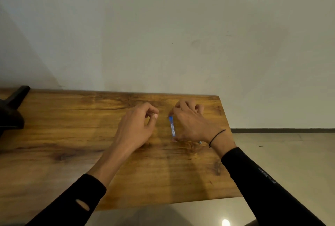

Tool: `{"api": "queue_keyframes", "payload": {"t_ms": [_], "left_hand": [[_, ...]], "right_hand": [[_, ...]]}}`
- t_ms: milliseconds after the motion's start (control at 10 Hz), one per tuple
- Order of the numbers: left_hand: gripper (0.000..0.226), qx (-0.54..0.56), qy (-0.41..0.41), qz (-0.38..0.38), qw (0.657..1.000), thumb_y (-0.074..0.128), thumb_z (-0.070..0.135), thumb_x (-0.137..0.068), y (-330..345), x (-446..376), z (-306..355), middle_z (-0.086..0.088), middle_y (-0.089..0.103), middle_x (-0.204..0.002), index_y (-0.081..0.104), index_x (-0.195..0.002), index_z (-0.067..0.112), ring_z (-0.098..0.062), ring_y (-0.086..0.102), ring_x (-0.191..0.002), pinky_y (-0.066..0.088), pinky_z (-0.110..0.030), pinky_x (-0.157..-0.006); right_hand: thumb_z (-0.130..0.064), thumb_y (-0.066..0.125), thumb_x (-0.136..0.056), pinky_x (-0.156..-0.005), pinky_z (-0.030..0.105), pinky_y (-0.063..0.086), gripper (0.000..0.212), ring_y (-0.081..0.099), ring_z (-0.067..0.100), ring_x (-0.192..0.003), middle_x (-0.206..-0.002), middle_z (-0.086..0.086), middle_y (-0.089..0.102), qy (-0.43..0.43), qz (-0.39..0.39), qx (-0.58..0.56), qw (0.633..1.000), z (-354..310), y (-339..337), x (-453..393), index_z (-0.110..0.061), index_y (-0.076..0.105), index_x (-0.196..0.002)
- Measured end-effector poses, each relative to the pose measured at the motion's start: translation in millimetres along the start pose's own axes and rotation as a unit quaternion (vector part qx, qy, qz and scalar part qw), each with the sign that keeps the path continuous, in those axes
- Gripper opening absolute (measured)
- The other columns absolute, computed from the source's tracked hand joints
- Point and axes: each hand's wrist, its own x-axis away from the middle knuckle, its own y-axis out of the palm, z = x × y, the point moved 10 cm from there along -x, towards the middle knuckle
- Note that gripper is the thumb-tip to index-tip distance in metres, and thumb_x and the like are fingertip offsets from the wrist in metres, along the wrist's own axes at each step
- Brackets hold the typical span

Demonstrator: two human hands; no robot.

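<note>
A small blue pen-like stick [172,126] with a white label stands nearly upright over the wooden table [72,135]. My right hand [190,122] grips it, fingers curled round its top and thumb near its lower end. My left hand [137,126] hovers just left of it with fingers loosely curled, thumb and forefinger close together, and I see nothing between them. A small metallic tip [200,142] pokes out below my right wrist; what it belongs to is hidden.
A black object [10,113] sits at the table's far left edge. The table's back edge meets a pale wall [163,35]. Its right edge drops to a light tiled floor [281,162].
</note>
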Motion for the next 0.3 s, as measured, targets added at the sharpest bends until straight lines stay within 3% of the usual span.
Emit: {"api": "queue_keyframes", "payload": {"t_ms": [200, 300], "left_hand": [[0.021, -0.078, 0.035, -0.008, 0.996, 0.064, 0.03, -0.105, 11.4, 7.7, -7.4, 0.007, 0.069, -0.124, 0.07, -0.125, 0.027, -0.015, 0.062, -0.118, 0.057, -0.036, -0.092], [0.021, -0.099, 0.033, 0.016, 0.994, 0.065, 0.029, -0.103, 6.2, 18.5, -16.1, 0.007, 0.07, -0.121, 0.071, -0.123, 0.025, -0.016, 0.064, -0.113, 0.048, -0.029, -0.081]], "right_hand": [[-0.07, 0.084, -0.064, -0.092, 0.042, 0.021, 0.09, 0.036, 0.021, -0.123, -0.125, -0.005, 0.046, -0.004, 0.025, 0.002, 1.0, 10.8, 9.3, 0.6, -0.025, 0.052, -0.135], [-0.072, 0.085, -0.061, -0.096, 0.046, 0.023, 0.095, 0.035, 0.02, -0.122, -0.127, -0.005, 0.047, -0.017, 0.008, 0.021, 1.0, 6.1, 11.4, -7.2, -0.024, 0.05, -0.135]]}}
